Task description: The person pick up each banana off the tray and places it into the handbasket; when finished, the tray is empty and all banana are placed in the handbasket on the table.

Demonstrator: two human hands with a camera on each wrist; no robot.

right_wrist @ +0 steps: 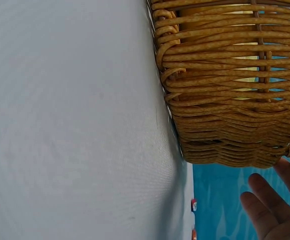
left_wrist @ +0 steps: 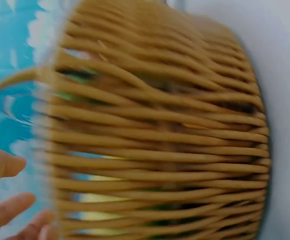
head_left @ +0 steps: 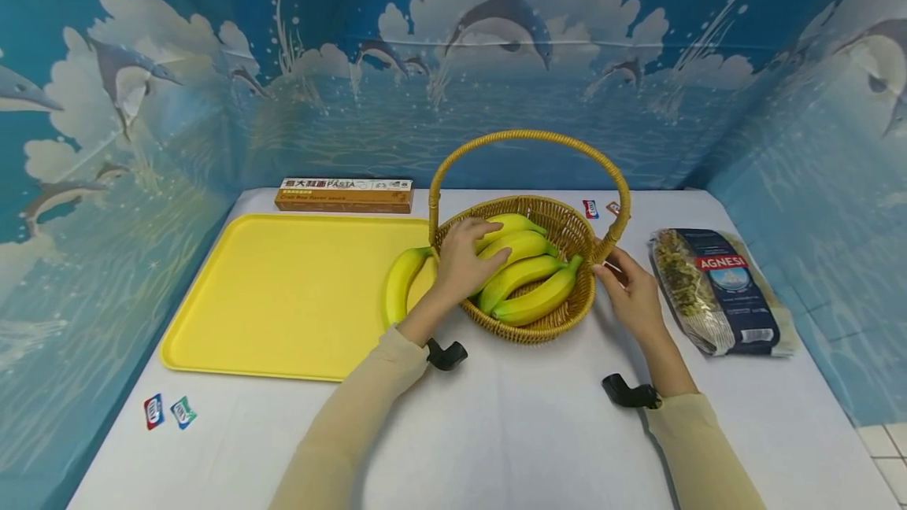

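Note:
A wicker basket (head_left: 527, 334) with a tall arched handle holds several yellow bananas (head_left: 524, 278). My left hand (head_left: 464, 258) is over the basket's left side, at the bananas, its fingers spread and loosely bent. Whether its fingertips touch a banana cannot be told. In the left wrist view those fingers (left_wrist: 12, 207) show beyond the wicker wall. At the foot of the handle, my right hand (head_left: 631, 290) pinches the basket's right rim between thumb and forefinger. Its other fingers (right_wrist: 264, 200) stand away from the wicker. Another banana (head_left: 400, 282) lies on the yellow tray's right side, partly behind my left hand.
The yellow tray (head_left: 283, 297) lies left of the basket, with a pasta box (head_left: 343, 197) behind it. A bag of pasta (head_left: 723, 290) lies at the right. Small packets (head_left: 153, 411) are at the front left and others (head_left: 590, 209) behind the basket.

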